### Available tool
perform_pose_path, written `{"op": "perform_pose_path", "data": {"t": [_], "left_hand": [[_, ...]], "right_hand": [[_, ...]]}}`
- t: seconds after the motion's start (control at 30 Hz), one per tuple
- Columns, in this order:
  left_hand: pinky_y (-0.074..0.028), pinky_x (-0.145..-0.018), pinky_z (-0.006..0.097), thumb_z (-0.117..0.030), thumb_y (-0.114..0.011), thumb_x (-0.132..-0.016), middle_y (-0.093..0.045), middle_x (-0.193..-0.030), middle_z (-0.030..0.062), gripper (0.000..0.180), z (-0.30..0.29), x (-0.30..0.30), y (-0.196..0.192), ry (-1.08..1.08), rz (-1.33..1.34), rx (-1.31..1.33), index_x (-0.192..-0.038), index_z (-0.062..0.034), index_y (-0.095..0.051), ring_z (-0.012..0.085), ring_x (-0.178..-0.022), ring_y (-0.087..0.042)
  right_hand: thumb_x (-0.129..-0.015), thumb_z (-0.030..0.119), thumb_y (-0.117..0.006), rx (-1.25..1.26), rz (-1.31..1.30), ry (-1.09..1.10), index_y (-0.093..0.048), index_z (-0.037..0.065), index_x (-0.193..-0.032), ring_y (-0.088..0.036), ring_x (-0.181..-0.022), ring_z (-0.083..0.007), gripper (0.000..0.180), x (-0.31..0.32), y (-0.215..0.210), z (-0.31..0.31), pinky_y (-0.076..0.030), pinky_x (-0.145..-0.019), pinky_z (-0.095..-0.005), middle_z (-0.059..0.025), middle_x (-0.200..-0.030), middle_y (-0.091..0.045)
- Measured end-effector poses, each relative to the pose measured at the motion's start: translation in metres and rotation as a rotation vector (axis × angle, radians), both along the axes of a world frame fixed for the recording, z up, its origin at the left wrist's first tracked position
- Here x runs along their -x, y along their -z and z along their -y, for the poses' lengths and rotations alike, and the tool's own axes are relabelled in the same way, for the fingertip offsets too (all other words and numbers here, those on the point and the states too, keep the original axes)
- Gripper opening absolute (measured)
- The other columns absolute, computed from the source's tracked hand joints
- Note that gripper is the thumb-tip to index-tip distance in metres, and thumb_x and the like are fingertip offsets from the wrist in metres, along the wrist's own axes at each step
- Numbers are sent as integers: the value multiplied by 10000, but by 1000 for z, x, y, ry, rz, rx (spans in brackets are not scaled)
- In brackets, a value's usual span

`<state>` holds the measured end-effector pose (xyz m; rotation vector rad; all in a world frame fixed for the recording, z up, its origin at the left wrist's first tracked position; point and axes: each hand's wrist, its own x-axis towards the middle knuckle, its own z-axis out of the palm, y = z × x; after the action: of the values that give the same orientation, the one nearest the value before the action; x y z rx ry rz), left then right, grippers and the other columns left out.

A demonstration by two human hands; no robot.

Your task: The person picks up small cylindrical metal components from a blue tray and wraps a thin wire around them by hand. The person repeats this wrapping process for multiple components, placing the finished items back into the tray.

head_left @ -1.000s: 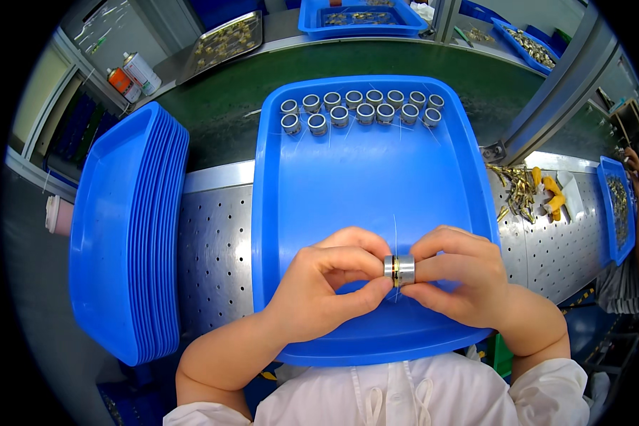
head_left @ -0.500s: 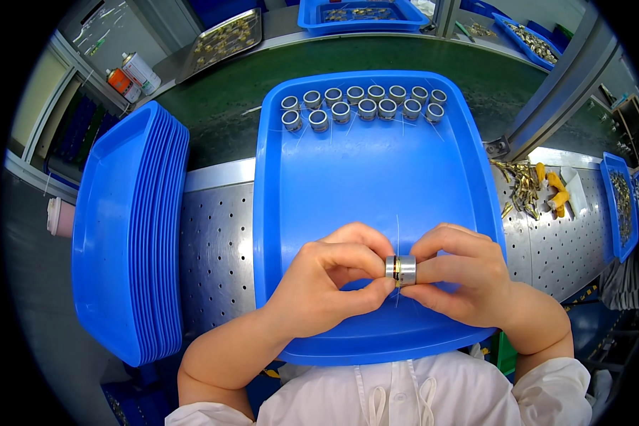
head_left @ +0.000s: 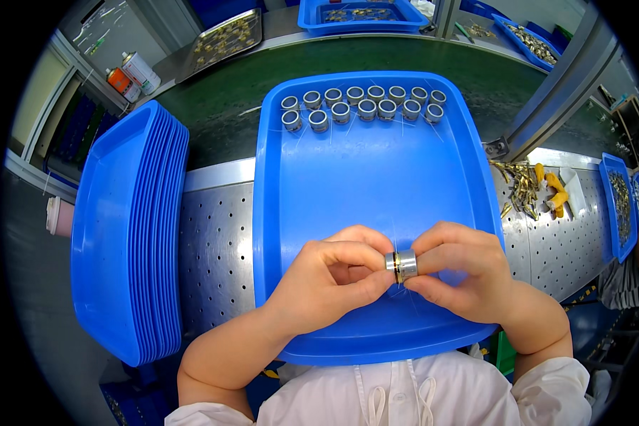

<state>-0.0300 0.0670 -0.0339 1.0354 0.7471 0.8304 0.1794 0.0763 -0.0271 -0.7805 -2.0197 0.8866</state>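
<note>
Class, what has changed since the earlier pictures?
The silver metal cylinder has tilted slightly, its right end shifting away from the person. Nothing was taken or let go: the left hand and right hand still hold it. The blue plastic tray and its silver metal rings stayed put.

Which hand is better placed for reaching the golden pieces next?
Probably the right hand: nearer the golden pieces, right of the middle blue tray. The left hand is farther; both hold the metal cylinder.

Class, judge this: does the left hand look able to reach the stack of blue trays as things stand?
Probably yes: between the left hand and the stack of blue trays lie only a tray rim and perforated metal. It would likely have to release the metal cylinder it pinches first.
</note>
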Motion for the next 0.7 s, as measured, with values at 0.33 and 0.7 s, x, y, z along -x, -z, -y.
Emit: {"op": "perform_pose_path", "data": {"t": [0.33, 0.7], "left_hand": [[-430, -762, 233, 28, -643, -786, -548, -1049, 68, 51, 0, 2, 2, 21, 0, -38, -811, -11, -664, 116, -886, -532], [-504, -859, 279, 68, -661, -749, -533, -1028, 69, 88, 0, 0, 7, 21, 0, -89, -813, 11, -643, 138, -906, -581]], "right_hand": [[-692, 49, -744, -85, 73, -6, -663, 73, -834, -594, -699, -190, 165, 0, -1, 1, -466, -566, -288, -44, -828, -600], [-686, 34, -744, -111, 90, -10, -651, 65, -833, -596, -705, -195, 177, 1, 0, 0, -471, -573, -290, -52, -834, -600]]}}
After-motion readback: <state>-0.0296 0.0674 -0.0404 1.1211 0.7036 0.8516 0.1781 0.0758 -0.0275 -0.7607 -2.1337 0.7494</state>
